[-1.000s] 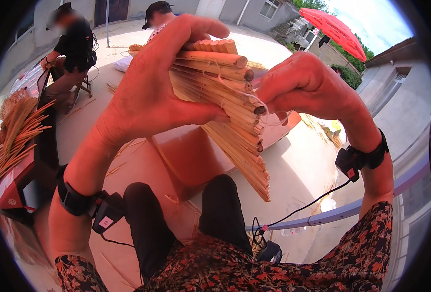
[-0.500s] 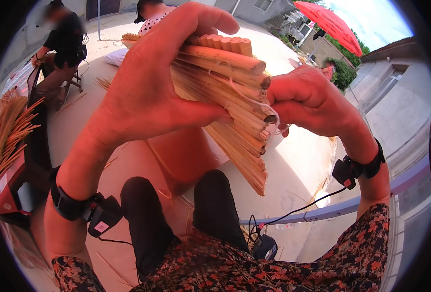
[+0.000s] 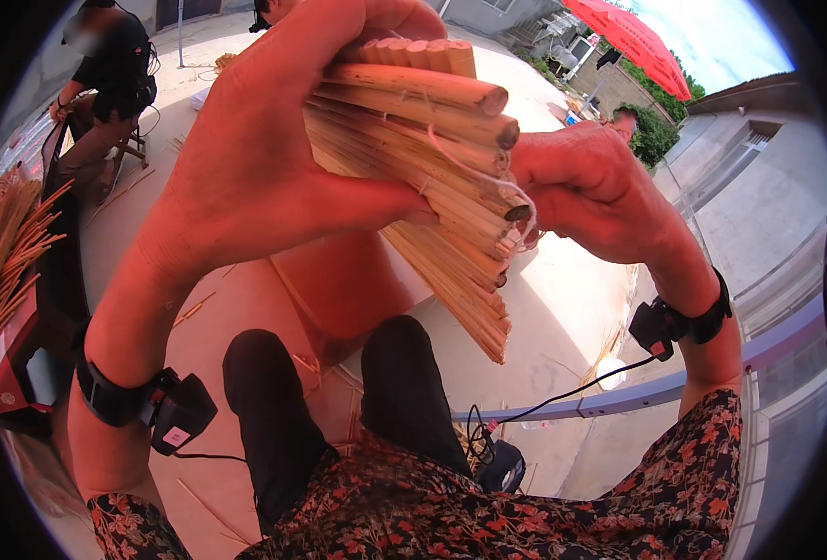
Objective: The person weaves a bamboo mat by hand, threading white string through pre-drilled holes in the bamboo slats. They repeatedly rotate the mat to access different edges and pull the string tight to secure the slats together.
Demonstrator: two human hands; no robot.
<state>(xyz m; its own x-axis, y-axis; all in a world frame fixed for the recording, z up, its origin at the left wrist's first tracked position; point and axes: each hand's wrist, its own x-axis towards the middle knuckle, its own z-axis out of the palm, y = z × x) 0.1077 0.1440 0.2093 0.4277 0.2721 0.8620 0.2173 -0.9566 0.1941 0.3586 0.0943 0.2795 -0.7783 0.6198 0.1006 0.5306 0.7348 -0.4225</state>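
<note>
A row of pale reed sticks, strung side by side into a mat, is held up in front of me. My left hand grips it from the left, thumb pressed along the front and fingers bent over the top, where several stick ends show. A thin white string runs loosely across the sticks toward their right-hand ends. Beside those ends my right hand is closed, its fingers pinched where the string leads. Its fingertips are partly hidden behind the stick ends.
A heap of loose reeds lies at the left on a dark stand. A reddish-brown box-like object stands beyond my knees. One person sits at the far left. A red umbrella is at the back right. A grey metal bar crosses at right.
The mat and both hands have shifted slightly left and up in the picture. The string now lies in a longer curve across the sticks. Both grips look the same.
</note>
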